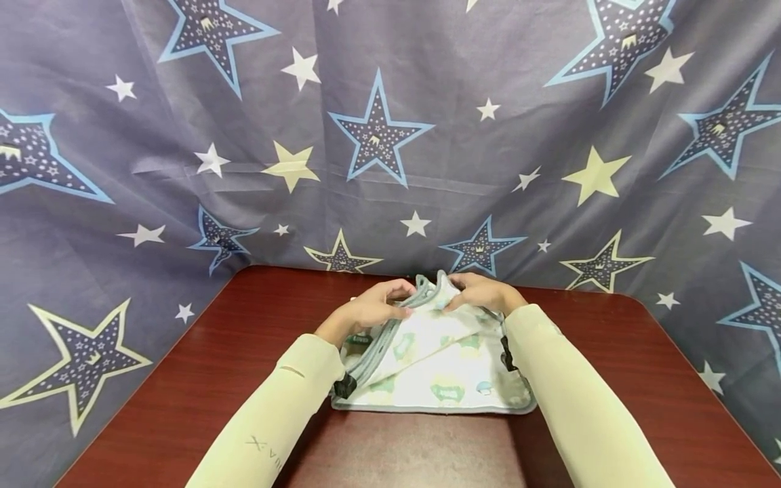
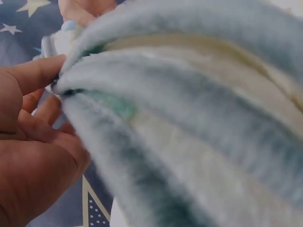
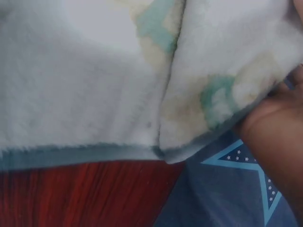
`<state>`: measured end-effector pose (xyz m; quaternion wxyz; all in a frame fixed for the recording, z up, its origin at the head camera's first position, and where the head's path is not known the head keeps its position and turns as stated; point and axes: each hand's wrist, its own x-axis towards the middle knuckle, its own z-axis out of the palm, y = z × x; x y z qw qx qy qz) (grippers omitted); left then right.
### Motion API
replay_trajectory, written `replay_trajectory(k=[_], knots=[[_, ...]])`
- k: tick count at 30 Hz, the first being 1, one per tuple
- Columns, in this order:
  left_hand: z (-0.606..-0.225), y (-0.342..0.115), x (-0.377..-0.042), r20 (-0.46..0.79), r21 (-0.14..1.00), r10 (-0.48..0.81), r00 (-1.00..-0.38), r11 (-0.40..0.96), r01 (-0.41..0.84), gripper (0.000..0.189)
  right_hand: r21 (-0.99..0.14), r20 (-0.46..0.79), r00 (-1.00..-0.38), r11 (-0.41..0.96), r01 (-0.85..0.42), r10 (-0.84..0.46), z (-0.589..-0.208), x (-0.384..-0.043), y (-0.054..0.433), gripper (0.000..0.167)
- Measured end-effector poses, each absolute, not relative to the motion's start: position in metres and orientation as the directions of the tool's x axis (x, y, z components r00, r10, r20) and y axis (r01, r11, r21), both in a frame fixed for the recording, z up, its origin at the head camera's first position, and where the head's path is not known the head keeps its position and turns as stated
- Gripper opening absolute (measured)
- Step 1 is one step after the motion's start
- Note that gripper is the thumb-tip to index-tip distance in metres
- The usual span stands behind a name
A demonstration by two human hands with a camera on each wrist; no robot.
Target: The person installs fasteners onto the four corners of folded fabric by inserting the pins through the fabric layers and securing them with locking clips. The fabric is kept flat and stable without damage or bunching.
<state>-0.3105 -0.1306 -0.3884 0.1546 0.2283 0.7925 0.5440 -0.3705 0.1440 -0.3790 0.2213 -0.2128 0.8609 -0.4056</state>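
A white plush towel (image 1: 436, 362) with green and beige prints and grey-blue edging hangs in folds between the two hands, its lower part on the table. The left hand (image 1: 370, 310) pinches the gathered edging at the upper left; in the left wrist view, thumb and fingers of that hand (image 2: 35, 142) hold several bordered layers (image 2: 156, 85) together. At the upper right, the right hand (image 1: 484, 295) grips the towel between thumb and fingers. The right wrist view shows this hand (image 3: 277, 120) partly behind the cloth (image 3: 94, 94), its fingertips mostly hidden.
The dark red wooden table (image 1: 213, 379) has a paler patch (image 1: 415, 447) at its front. A grey-blue curtain (image 1: 457, 41) printed with stars hangs behind it and along both sides. Pale sleeves (image 1: 274, 407) cover both forearms, with dark straps at the wrists.
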Motion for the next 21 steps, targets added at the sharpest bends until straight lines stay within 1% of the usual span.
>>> replay_trajectory(k=[4,6,7,9,13,14,18,21], knots=[[-0.386,-0.128,-0.308,0.051,0.925,0.573,-0.818,0.281,0.255,0.027,-0.829,-0.257,-0.785,0.546,-0.121,-0.564,-0.379,-0.371,0.151,0.102],[-0.385,-0.128,-0.307,0.072,0.922,0.594,-0.801,0.268,0.281,0.026,-0.844,-0.280,-0.765,0.529,-0.092,-0.580,-0.379,-0.372,0.154,0.101],[-0.385,-0.127,-0.306,0.080,0.921,0.603,-0.794,0.260,0.290,0.026,-0.847,-0.283,-0.762,0.525,-0.087,-0.582,-0.378,-0.372,0.157,0.097],[-0.383,-0.125,-0.305,0.094,0.919,0.619,-0.780,0.247,0.307,0.026,-0.852,-0.267,-0.753,0.512,-0.107,-0.601,-0.375,-0.372,0.163,0.079],[-0.378,-0.122,-0.300,0.122,0.904,0.632,-0.765,0.248,0.349,0.026,-0.872,-0.184,-0.742,0.455,-0.179,-0.645,-0.368,-0.369,0.176,0.029],[-0.376,-0.121,-0.298,0.129,0.896,0.633,-0.763,0.256,0.364,0.026,-0.878,-0.161,-0.736,0.436,-0.198,-0.658,-0.366,-0.368,0.179,0.024],[-0.370,-0.120,-0.291,0.161,0.832,0.617,-0.770,0.335,0.442,0.024,-0.893,-0.093,-0.736,0.383,-0.237,-0.671,-0.357,-0.359,0.192,0.026],[-0.366,-0.120,-0.286,0.176,0.776,0.591,-0.787,0.409,0.481,0.023,-0.884,-0.046,-0.742,0.373,-0.281,-0.669,-0.353,-0.351,0.200,0.025]])
